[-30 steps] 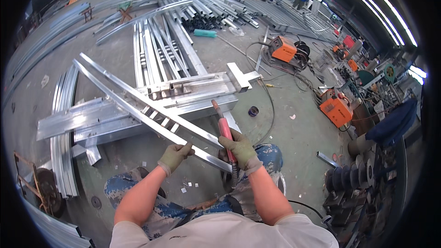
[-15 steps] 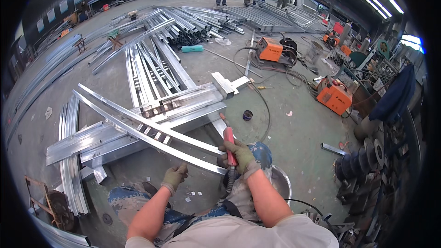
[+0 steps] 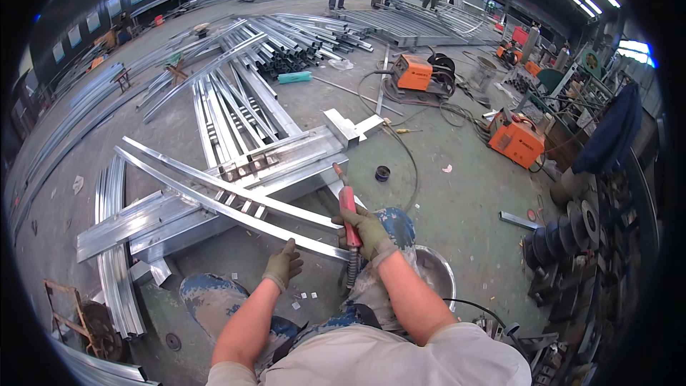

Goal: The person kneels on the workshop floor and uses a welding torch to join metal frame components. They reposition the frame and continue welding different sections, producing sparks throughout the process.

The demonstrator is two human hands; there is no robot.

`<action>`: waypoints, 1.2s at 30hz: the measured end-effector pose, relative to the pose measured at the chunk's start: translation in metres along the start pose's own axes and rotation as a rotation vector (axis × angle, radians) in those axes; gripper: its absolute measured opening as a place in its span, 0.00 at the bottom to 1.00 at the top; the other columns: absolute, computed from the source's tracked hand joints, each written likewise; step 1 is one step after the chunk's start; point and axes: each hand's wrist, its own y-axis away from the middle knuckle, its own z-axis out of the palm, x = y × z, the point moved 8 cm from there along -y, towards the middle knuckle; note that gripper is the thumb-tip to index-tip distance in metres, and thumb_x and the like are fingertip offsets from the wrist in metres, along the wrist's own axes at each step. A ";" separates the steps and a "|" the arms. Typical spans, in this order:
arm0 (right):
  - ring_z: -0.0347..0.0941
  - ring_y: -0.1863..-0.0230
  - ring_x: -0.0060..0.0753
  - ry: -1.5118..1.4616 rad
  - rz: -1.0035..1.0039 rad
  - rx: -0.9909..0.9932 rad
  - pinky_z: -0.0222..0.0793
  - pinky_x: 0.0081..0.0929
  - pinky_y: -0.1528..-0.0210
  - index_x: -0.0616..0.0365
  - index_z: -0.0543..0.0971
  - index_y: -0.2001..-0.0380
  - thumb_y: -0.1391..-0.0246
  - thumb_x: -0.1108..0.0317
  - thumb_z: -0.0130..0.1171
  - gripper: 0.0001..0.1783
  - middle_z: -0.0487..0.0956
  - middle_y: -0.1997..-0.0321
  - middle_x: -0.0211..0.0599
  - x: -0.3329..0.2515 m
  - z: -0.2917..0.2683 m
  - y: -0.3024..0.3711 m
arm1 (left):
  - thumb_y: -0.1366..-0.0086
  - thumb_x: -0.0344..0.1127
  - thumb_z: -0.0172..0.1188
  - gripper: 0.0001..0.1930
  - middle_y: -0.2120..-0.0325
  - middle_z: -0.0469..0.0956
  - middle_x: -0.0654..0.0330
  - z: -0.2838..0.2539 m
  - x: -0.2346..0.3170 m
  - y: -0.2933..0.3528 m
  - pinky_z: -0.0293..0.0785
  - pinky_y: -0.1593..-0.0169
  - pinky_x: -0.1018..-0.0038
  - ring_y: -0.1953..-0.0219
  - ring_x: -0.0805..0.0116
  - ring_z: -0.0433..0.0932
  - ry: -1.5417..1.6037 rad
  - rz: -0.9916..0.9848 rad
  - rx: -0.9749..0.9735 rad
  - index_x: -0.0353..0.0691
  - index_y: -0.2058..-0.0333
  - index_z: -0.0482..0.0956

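My right hand (image 3: 369, 234), in an olive work glove, is closed round the red handle of a welding torch (image 3: 348, 209). The torch's nozzle tilts up and forward over the metal beams; its ribbed cable drops below my wrist. Just left of it, my gloved left hand (image 3: 284, 266) is empty, fingers apart, near the lower edge of a curved metal frame (image 3: 286, 233). Two bowed square tubes with short crosspieces between them form this frame. It lies across wide galvanized beams (image 3: 171, 224), its near ends beside my right hand.
Bundled metal tubes (image 3: 114, 243) lie at left, and a large heap of tubes (image 3: 286, 46) lies beyond the beams. Orange welding machines (image 3: 518, 141) stand at right, with cables on the floor. Wire spools (image 3: 564, 236) and a metal basin (image 3: 443, 279) are near my right side. People stand far back.
My left hand has moved slightly right, and its fingers now point upward, more spread. The torch in my right hand has shifted a little left and up. The view has shifted slightly.
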 end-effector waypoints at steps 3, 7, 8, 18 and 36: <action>0.80 0.72 0.27 0.047 -0.035 0.055 0.81 0.29 0.73 0.55 0.74 0.34 0.36 0.61 0.69 0.30 0.86 0.58 0.37 -0.012 0.009 -0.003 | 0.29 0.62 0.62 0.41 0.38 0.75 0.44 0.003 0.000 -0.007 0.82 0.47 0.56 0.45 0.49 0.81 0.039 0.008 0.006 0.32 0.33 0.66; 0.79 0.73 0.27 0.115 -0.136 0.032 0.76 0.27 0.75 0.55 0.77 0.39 0.35 0.64 0.68 0.23 0.84 0.61 0.37 -0.030 0.009 -0.037 | 0.27 0.63 0.60 0.43 0.32 0.68 0.40 0.008 -0.004 -0.016 0.78 0.40 0.50 0.38 0.43 0.77 0.060 0.003 -0.052 0.34 0.29 0.61; 0.79 0.74 0.28 0.097 -0.115 0.040 0.76 0.27 0.75 0.55 0.77 0.39 0.35 0.64 0.68 0.23 0.84 0.62 0.37 -0.028 0.008 -0.046 | 0.27 0.64 0.60 0.43 0.32 0.68 0.40 0.007 -0.006 -0.018 0.77 0.40 0.50 0.38 0.43 0.76 0.071 0.000 -0.050 0.34 0.29 0.61; 0.77 0.77 0.28 0.006 -0.039 0.183 0.74 0.29 0.78 0.56 0.79 0.45 0.37 0.61 0.68 0.20 0.82 0.65 0.35 0.012 -0.019 -0.098 | 0.30 0.62 0.65 0.34 0.45 0.79 0.51 0.010 -0.014 -0.033 0.79 0.44 0.49 0.45 0.49 0.81 0.270 -0.042 0.028 0.40 0.39 0.73; 0.71 0.83 0.25 0.090 0.046 0.224 0.63 0.28 0.86 0.60 0.76 0.56 0.41 0.67 0.66 0.13 0.74 0.74 0.32 0.041 -0.040 -0.114 | 0.30 0.49 0.69 0.19 0.54 0.81 0.57 0.028 -0.020 -0.044 0.79 0.40 0.46 0.50 0.53 0.81 0.562 -0.078 0.009 0.47 0.47 0.78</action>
